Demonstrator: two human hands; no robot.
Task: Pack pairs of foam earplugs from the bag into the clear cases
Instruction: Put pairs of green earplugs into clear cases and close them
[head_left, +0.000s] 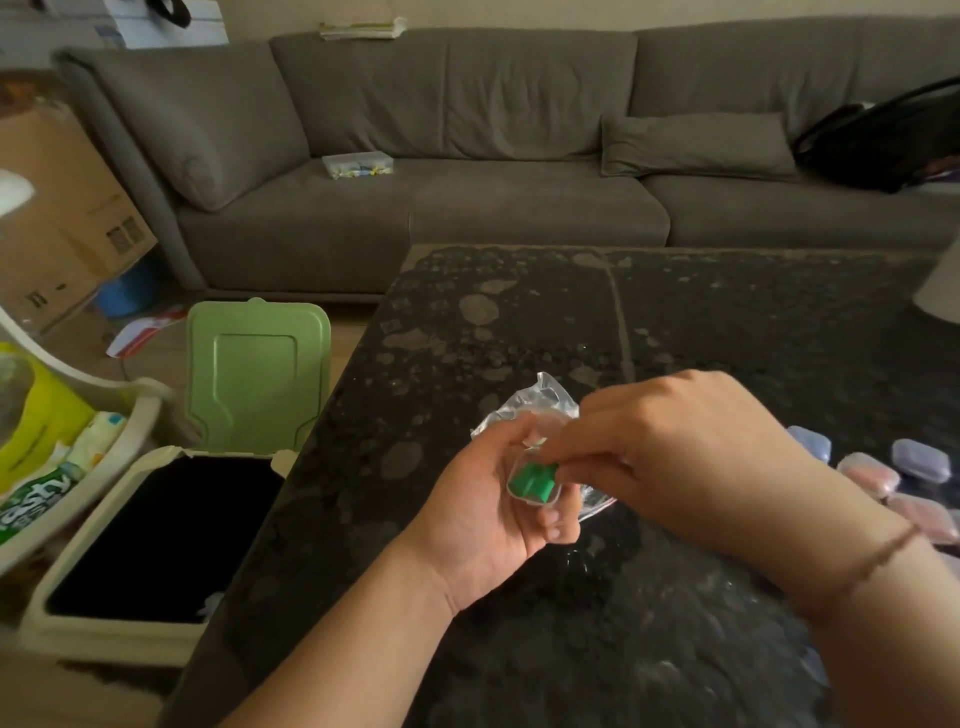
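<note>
table (675, 322): glossy speckled stone | sofa (467, 208): matt cloth | case (532, 486): clear plastic

Bare forearms, no sleeves — a thin beaded bracelet (878, 558) circles the right wrist.

A dark speckled desk (701, 322) lay under the hands. Left of the hands stood a cream bin (130, 561) with its green lid (257, 374) flipped up. Further left a cream basket (98, 431) held yellow and green packets. Beyond the hands, across the desk, ran a grey sofa (467, 197) with a loose cushion (696, 143) and a small clear box (357, 165) on its seat. A cardboard box (57, 218) sat far to the left, and a black bag (893, 140) lay on the sofa's right end.
</note>
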